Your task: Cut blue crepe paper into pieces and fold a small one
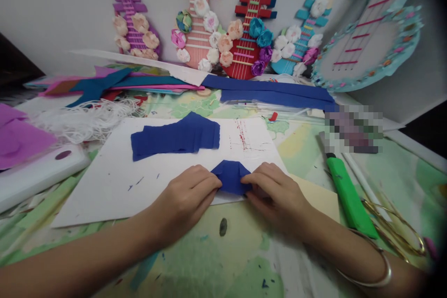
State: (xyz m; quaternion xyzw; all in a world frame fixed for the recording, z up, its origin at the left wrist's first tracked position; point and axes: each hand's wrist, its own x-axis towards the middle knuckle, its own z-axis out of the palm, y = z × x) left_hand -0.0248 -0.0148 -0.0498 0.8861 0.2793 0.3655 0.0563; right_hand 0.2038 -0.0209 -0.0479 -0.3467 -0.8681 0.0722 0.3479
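Between my two hands is a small piece of blue crepe paper (pixel 231 178), its top corners folded or curled inward. My left hand (pixel 190 195) pinches its left edge between thumb and fingers. At the right edge my right hand (pixel 275 191) pinches it too, a bangle around that wrist. The piece is held over the near edge of a white board (pixel 104 181). Behind it on the board lie several overlapping blue crepe paper pieces (pixel 174 136).
Decorated paper instruments (pixel 240 51) lean on the wall. A blue crepe strip (pixel 275 93) lies behind the board. White string (pixel 84 118) and a white glue gun-like object (pixel 42 174) are left. A green-handled cutter (pixel 349 195) and gold-handled scissors (pixel 394 228) lie right.
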